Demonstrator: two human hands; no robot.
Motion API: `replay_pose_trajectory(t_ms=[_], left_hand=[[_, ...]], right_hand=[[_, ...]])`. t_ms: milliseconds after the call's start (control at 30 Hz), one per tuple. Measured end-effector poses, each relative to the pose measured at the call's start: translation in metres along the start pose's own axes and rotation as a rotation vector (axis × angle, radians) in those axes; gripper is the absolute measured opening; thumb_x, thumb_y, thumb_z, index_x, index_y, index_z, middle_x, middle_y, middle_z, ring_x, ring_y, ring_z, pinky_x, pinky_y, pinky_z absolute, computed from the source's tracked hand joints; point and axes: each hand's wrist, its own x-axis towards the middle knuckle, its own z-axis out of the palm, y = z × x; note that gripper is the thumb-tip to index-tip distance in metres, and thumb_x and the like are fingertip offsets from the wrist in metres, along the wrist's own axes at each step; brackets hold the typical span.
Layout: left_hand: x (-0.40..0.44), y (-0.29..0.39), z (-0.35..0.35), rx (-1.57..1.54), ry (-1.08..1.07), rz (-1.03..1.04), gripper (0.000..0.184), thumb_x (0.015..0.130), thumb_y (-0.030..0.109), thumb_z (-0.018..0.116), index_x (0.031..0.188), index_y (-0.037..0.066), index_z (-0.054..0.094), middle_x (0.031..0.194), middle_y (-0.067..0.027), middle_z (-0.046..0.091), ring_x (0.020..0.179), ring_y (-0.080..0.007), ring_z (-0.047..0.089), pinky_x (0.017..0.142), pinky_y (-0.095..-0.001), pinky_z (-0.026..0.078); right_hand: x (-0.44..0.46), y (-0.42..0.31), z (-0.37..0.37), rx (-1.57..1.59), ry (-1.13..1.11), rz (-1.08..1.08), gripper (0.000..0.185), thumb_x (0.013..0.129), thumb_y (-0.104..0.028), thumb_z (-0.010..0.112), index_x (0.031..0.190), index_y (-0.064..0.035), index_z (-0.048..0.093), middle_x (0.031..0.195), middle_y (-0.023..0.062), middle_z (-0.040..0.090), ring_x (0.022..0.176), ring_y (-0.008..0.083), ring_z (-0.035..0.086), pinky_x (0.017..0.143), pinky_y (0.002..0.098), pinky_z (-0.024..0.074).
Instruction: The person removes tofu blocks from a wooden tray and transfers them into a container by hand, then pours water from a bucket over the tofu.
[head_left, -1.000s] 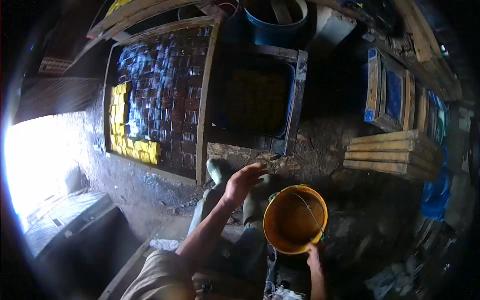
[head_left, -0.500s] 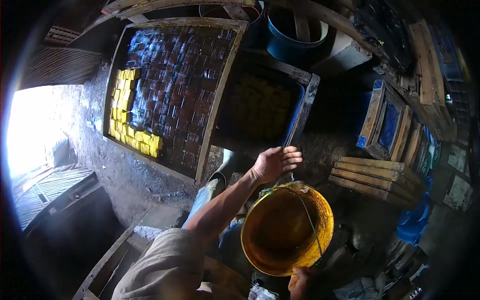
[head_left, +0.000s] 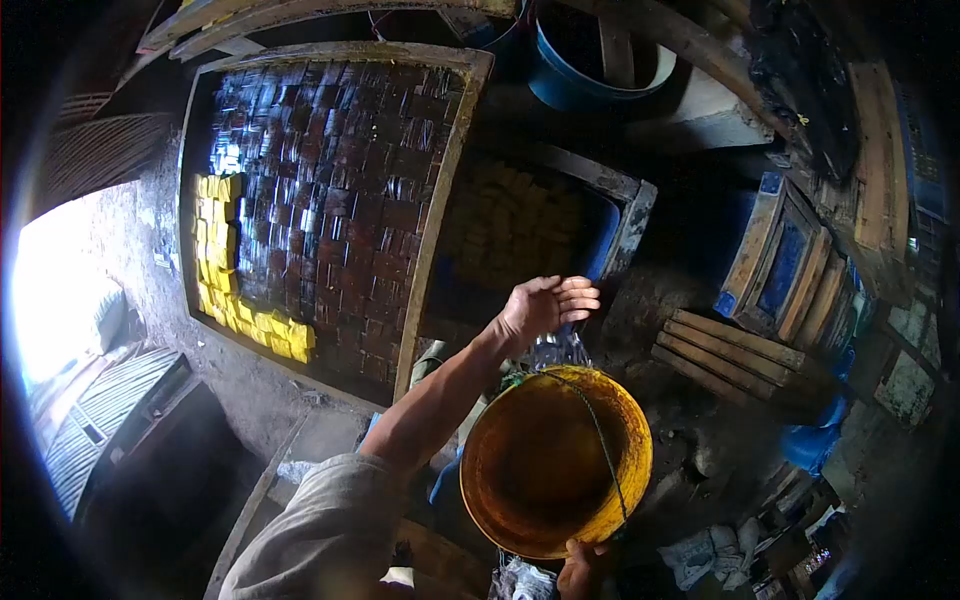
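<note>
My right hand (head_left: 583, 570) grips the near rim of a yellow bucket (head_left: 640, 450), which is tipped away from me. Its inside is stained brown, and a thin cord handle runs across its mouth. Clear liquid (head_left: 560, 352) spills over the far rim. Just beyond that rim my left hand (head_left: 545, 305) is held out with fingers extended, above the stream and holding nothing. Past it stands a dark blue-lined tub (head_left: 608, 235) with a wooden edge, with many dim yellow blocks (head_left: 520, 215) inside.
At left a wood-framed woven tray (head_left: 345, 200) carries bright yellow blocks (head_left: 262, 330) along two edges. A blue barrel (head_left: 565, 85) stands at the back. Stacked wooden frames (head_left: 725, 350) and a blue-panelled frame (head_left: 780, 260) are at right.
Liquid now pours over the bucket's far rim in a wider stream. The bucket and my right hand have shifted slightly left, while my left hand stays out by the rim.
</note>
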Motion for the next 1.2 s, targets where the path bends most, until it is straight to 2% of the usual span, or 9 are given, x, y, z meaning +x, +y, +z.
replay_pose_trajectory(t_ms=[33,100,433,533,633,700,767,867,1200], left_hand=[[0.005,0.003,-0.011,0.016,-0.038,0.006,0.052,0.095,0.035,0.053,0.127,-0.005,0.052,0.128,-0.0206,0.058,0.119,-0.0329,0.057,0.103,-0.0416,0.044],[0.011,0.008,-0.022,0.025,-0.072,0.008,0.054,0.094,0.036,0.053,0.128,-0.007,0.051,0.128,-0.0210,0.058,0.119,-0.0317,0.057,0.104,-0.0407,0.043],[0.030,0.017,-0.071,0.127,-0.012,0.050,0.049,0.098,0.029,0.047,0.130,-0.009,0.051,0.134,-0.0236,0.054,0.124,-0.0349,0.054,0.108,-0.0427,0.041],[0.035,0.019,-0.085,0.047,-0.252,0.196,0.048,0.100,0.030,0.044,0.130,-0.007,0.051,0.137,-0.0224,0.052,0.126,-0.0347,0.052,0.110,-0.0437,0.040],[0.042,0.029,-0.105,0.065,-0.197,0.156,0.048,0.102,0.032,0.044,0.137,-0.001,0.048,0.142,-0.0200,0.048,0.132,-0.0373,0.046,0.112,-0.0459,0.037],[0.033,0.032,-0.095,0.053,-0.183,0.206,0.048,0.101,0.032,0.043,0.133,-0.003,0.051,0.137,-0.0208,0.052,0.127,-0.0356,0.050,0.111,-0.0454,0.038],[0.032,0.040,-0.079,0.051,-0.171,0.262,0.048,0.101,0.031,0.041,0.130,-0.005,0.054,0.133,-0.0217,0.056,0.123,-0.0339,0.055,0.110,-0.0450,0.040],[0.032,0.051,-0.066,1.627,0.046,0.560,0.045,0.101,0.030,0.041,0.127,-0.004,0.057,0.126,-0.0188,0.061,0.119,-0.0314,0.059,0.107,-0.0434,0.043],[0.026,0.061,-0.089,1.018,0.043,0.395,0.046,0.101,0.032,0.041,0.126,-0.003,0.058,0.125,-0.0178,0.062,0.117,-0.0301,0.059,0.106,-0.0426,0.044]], right_hand=[[-0.012,0.005,0.005,0.000,-0.007,0.006,0.010,0.082,-0.005,0.067,0.092,-0.0021,0.065,0.073,0.0043,0.057,0.069,0.0185,0.054,0.060,0.0390,0.0427],[-0.048,0.018,0.017,0.882,-0.073,1.233,0.020,0.080,-0.001,0.067,0.099,-0.0009,0.062,0.085,0.0029,0.055,0.079,0.0151,0.051,0.064,0.0360,0.0431],[0.043,-0.042,0.019,0.859,-0.021,1.205,0.050,0.079,-0.010,0.074,0.122,0.0010,0.049,0.110,0.0087,0.056,0.092,0.0162,0.054,0.079,0.0315,0.0457],[0.002,-0.015,0.028,0.339,-0.113,0.630,0.040,0.074,-0.013,0.072,0.106,0.0004,0.051,0.098,0.0080,0.061,0.091,0.0201,0.058,0.084,0.0346,0.0451],[0.097,-0.043,0.006,0.456,-0.838,1.651,0.046,0.074,-0.018,0.076,0.106,0.0027,0.050,0.101,0.0117,0.061,0.094,0.0231,0.058,0.086,0.0375,0.0446],[0.063,-0.051,0.030,0.791,-0.004,1.193,0.054,0.080,-0.013,0.076,0.124,0.0009,0.049,0.113,0.0091,0.056,0.094,0.0163,0.053,0.080,0.0320,0.0457],[0.071,-0.061,0.033,0.759,-0.026,1.219,0.053,0.079,-0.015,0.076,0.121,0.0015,0.049,0.112,0.0101,0.057,0.095,0.0181,0.054,0.082,0.0334,0.0455],[0.090,-0.077,0.033,0.675,-0.091,1.295,0.050,0.075,-0.019,0.077,0.112,0.0031,0.051,0.108,0.0133,0.060,0.098,0.0234,0.057,0.087,0.0375,0.0449],[0.131,-0.094,0.040,0.722,0.118,1.475,0.042,0.069,-0.002,0.070,0.106,0.0047,0.051,0.105,0.0162,0.058,0.096,0.0209,0.057,0.085,0.0311,0.0467]])
